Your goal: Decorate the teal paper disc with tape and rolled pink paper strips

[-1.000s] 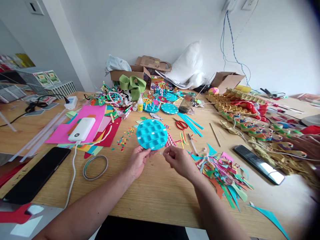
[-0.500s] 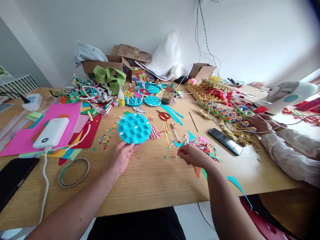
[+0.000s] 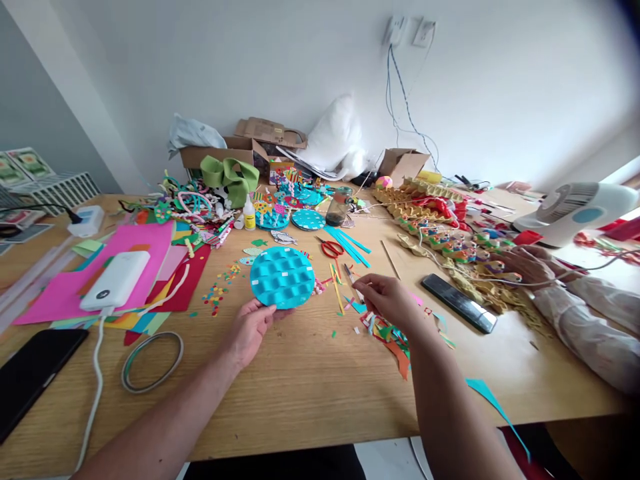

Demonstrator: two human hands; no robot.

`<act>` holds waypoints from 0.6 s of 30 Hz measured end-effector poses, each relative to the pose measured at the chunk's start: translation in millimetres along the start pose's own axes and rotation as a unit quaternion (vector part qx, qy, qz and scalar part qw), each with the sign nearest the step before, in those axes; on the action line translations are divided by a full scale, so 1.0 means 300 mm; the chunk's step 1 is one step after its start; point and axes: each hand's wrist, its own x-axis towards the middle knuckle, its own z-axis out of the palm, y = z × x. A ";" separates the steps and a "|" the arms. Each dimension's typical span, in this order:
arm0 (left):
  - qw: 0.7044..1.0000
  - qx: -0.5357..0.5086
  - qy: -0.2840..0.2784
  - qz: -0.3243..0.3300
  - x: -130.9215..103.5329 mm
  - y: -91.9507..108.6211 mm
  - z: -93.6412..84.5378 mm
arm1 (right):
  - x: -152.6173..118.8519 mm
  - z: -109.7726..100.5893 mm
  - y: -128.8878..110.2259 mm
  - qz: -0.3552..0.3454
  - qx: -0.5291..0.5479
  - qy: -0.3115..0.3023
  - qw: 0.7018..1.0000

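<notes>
A round turquoise disc (image 3: 283, 288) with a wavy, dimpled surface and small white squares on it is held up by its lower edge in my left hand (image 3: 250, 328). My thumb lies on its front. My right hand (image 3: 384, 297) hovers right of the disc with its fingers pinched together; whatever is between the fingertips is too small or hidden to make out. Below and beside that hand lie coloured paper scraps (image 3: 399, 360). A slim pen-like tool (image 3: 349, 272) lies just beyond its fingers. Red-handled scissors (image 3: 332, 249) lie behind the disc.
Blue paper strips (image 3: 353, 248), a glue bottle (image 3: 249, 215) and a glass jar (image 3: 339, 208) stand or lie further back. At right are a phone (image 3: 459, 303) and another person's hands (image 3: 533, 267). A tape ring (image 3: 153, 362) and power bank (image 3: 116, 280) lie left.
The view has tilted up and shifted a little. My right hand has moved, still pinched, closer to the pen-like tool. My left hand keeps hold of the disc.
</notes>
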 end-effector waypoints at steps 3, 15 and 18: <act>1.000 0.004 -0.021 -0.004 -0.002 0.008 -0.003 | 0.056 0.049 -0.051 -0.029 0.144 0.041 0.988; 0.996 0.010 -0.075 -0.040 0.004 0.061 -0.026 | 0.140 0.215 0.004 0.006 0.477 -0.045 0.878; 0.994 0.023 -0.095 -0.054 0.001 0.068 -0.031 | 0.136 0.217 0.010 0.005 0.493 -0.084 0.866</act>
